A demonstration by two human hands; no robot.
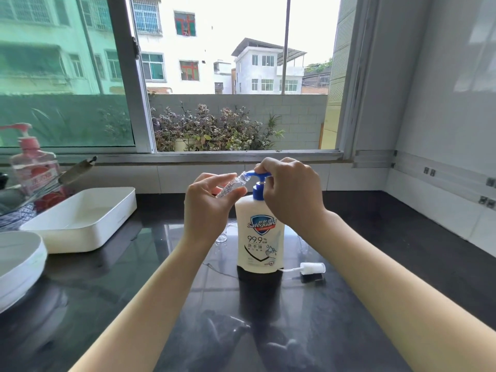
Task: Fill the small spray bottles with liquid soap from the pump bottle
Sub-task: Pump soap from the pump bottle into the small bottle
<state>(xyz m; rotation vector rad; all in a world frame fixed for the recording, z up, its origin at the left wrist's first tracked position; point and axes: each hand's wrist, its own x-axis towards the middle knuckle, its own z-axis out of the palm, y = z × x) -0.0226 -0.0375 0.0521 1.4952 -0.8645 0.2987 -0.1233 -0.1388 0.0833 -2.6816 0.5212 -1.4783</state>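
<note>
Nearest to us on the dark stone countertop (375,304) lies a white spray cap (313,267) on its side, its thin dip tube pointing at the foot of the pump bottle; we take it to belong to the bottle now being filled. Just behind it stands the white pump bottle (259,237), upright, its shield label reading "Safeguard", with "99.9%" below and Chinese characters under that. Above it the left hand (208,210) pinches a small spray bottle (231,186) between thumb and fingers, tilted so that its open mouth meets the spout of the blue pump head (257,175); the right hand (291,190) is curled over that head. We judge the filling stroke to be in hand; how full the little bottle is we cannot tell. The next move calls for slow presses with mouth and spout kept aligned, then the cap fitted on. Another clear small bottle (221,235) seems to stand behind the left wrist. Farther left sit a white tray (80,232) and a pink pump bottle (33,167), its label too blurred to read; beyond is the window (214,154).
</note>
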